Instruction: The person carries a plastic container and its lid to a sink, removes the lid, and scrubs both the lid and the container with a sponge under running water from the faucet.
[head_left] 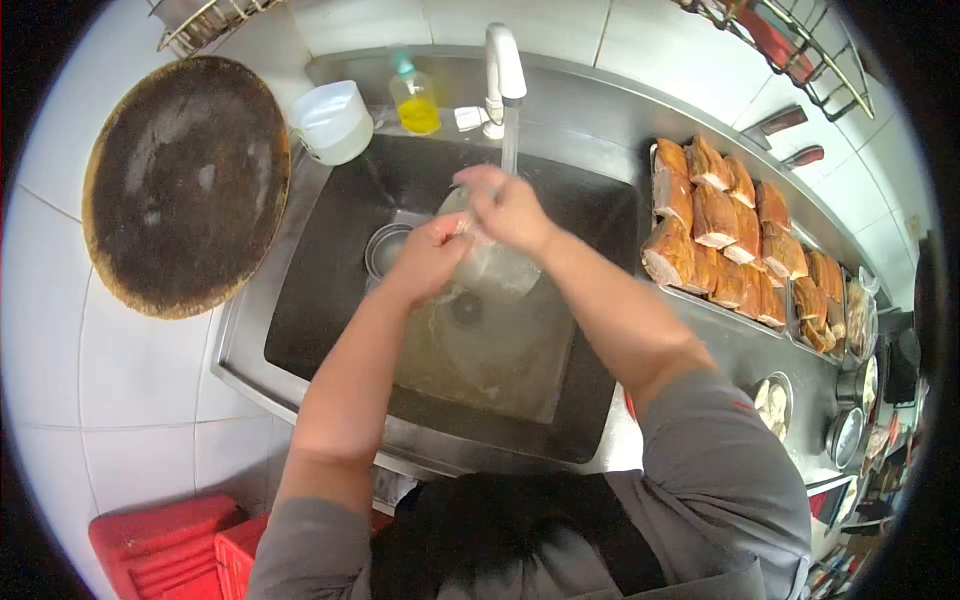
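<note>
Both my hands are over the dark sink, close below the white tap. A translucent, bag-like piece of plastic hangs between them and spreads above the cloudy water. My left hand pinches its near left side, fingers closed. Higher and to the right, my right hand is curled on its upper part, slightly blurred. The exact shape of the plastic is hard to make out. A small round metal strainer sits left of my left hand.
Behind the sink stand a white plastic tub and a pump bottle of yellow liquid. A round dark board leans at left. Trays of browned meat blocks line the right counter. Red crates are at lower left.
</note>
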